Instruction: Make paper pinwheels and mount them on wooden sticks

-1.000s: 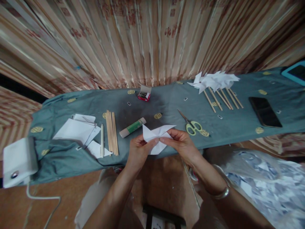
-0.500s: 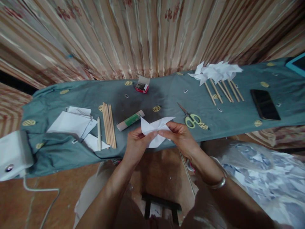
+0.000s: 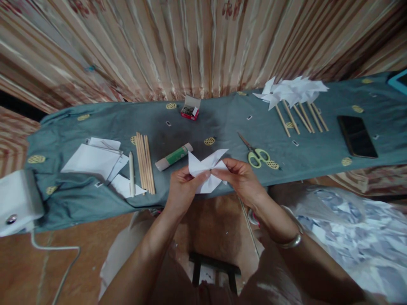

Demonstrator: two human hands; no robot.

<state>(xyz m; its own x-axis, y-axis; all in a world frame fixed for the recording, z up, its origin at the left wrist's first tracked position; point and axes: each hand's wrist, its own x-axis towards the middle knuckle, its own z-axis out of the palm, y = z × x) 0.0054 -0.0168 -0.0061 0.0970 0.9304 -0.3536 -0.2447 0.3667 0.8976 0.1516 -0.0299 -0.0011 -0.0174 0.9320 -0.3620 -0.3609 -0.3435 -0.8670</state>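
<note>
A white paper pinwheel [image 3: 208, 163] is pinched between both my hands above the table's front edge. My left hand [image 3: 182, 184] grips its left side, with the thumb pressed near the middle. My right hand [image 3: 243, 178] holds the right side, its thumb also at the centre. Just behind the paper lies a glue stick [image 3: 174, 157] with a green label. Scissors [image 3: 254, 152] with light green handles rest to the right of it. Whether a pin sits at the paper's centre I cannot make out.
Finished-looking pinwheels [image 3: 292, 91] on sticks lie at the back right, near a phone [image 3: 357, 136]. To the left are wooden sticks [image 3: 145, 163], a white pen [image 3: 131, 174] and paper sheets [image 3: 93, 161]. A small red box [image 3: 190, 111] stands open behind. A bag of paper scraps [image 3: 356, 237] is at right.
The paper's blades have turned slightly between my fingers, and my right thumb has shifted toward the centre. The camera view has moved a little.
</note>
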